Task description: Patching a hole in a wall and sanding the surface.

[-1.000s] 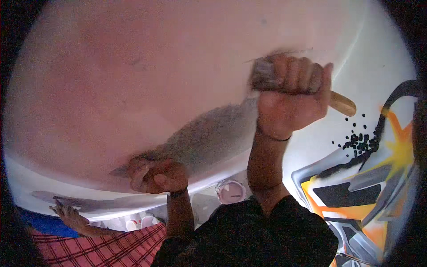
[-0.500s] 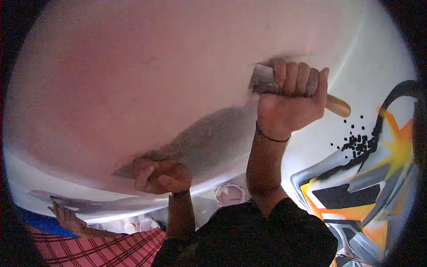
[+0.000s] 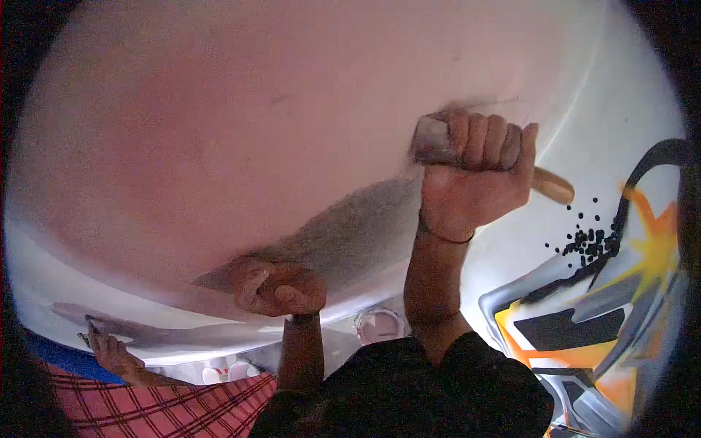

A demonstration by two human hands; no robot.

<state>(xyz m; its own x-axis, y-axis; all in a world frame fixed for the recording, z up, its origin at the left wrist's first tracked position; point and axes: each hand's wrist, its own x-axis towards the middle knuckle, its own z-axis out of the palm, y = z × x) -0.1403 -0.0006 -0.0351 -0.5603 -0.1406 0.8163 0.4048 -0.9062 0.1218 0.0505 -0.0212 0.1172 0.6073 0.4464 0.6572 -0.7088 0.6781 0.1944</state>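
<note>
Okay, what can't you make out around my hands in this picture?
In the head view:
Flat-bladed tool: its middle, hidden by the right hand.
Left hand: whether it holds anything, hidden by its own curl.
Pinkish container: lower edge, covered by the black shirt.
Other person's hand: too small to tell its grip.

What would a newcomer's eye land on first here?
Probably the right hand, right of centre, gripping a wooden-handled tool with a flat end, before the broad pinkish surface that fills most of the view. Next, likely the bold orange, yellow and black painted design along the right side. At the lower left, a co-worker's hand shows above red checked cloth.
</note>
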